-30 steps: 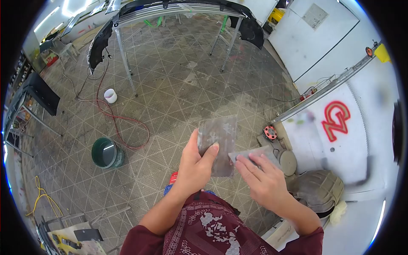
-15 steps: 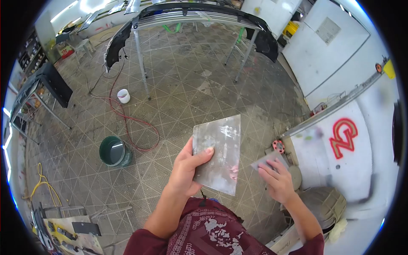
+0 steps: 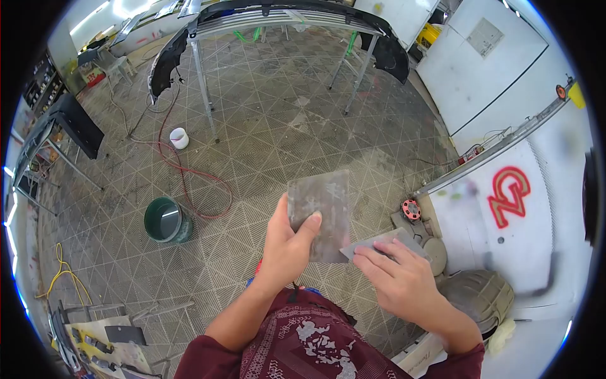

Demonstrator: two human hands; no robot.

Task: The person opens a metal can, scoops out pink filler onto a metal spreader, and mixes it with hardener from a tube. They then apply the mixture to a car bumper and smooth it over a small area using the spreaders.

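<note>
A: Holding, left hand (image 3: pixel 287 243): thumb clamped over the lower left edge of a flat grey plate (image 3: pixel 320 213), raised in front of the chest above the floor. Judged thin, stiff and light, smeared, possibly slick; best gripped by an edge.

B: Pressing, right hand (image 3: pixel 394 275): fingers closed flat on a smaller grey blade (image 3: pixel 379 243) touching the plate's lower right edge. Below: gridded floor (image 3: pixel 265 139); green bucket (image 3: pixel 165 220) at left, red hose (image 3: pixel 189 170) near it, bumper on stands (image 3: pixel 284 12) beyond, white wall (image 3: pixel 480 69) at right.
</note>
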